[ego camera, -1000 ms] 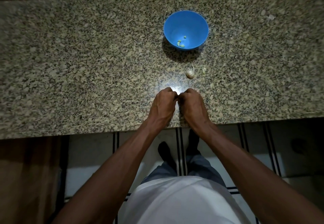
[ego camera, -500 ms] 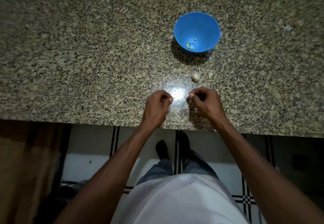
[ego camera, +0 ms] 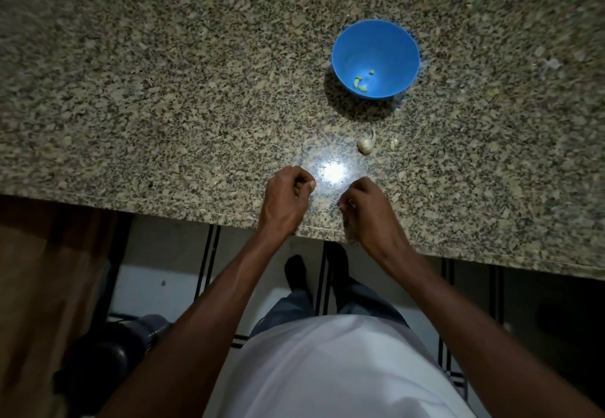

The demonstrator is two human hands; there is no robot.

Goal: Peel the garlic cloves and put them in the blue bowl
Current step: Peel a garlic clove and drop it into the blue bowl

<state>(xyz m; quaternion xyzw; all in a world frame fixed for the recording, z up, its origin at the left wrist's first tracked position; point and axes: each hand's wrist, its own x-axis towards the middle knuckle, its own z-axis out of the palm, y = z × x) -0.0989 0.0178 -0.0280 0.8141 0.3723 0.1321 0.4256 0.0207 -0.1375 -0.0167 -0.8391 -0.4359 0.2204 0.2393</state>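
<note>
blue bowl [ego camera: 386,54] (unmarked), garlic bulb [ego camera: 365,146], hands apart

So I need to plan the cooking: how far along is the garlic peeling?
Done: a few peeled pieces lie in the blue bowl. In hand: the right hand seems to pinch something small; the left hand is curled. Left: an unpeeled clove on the counter.
</note>
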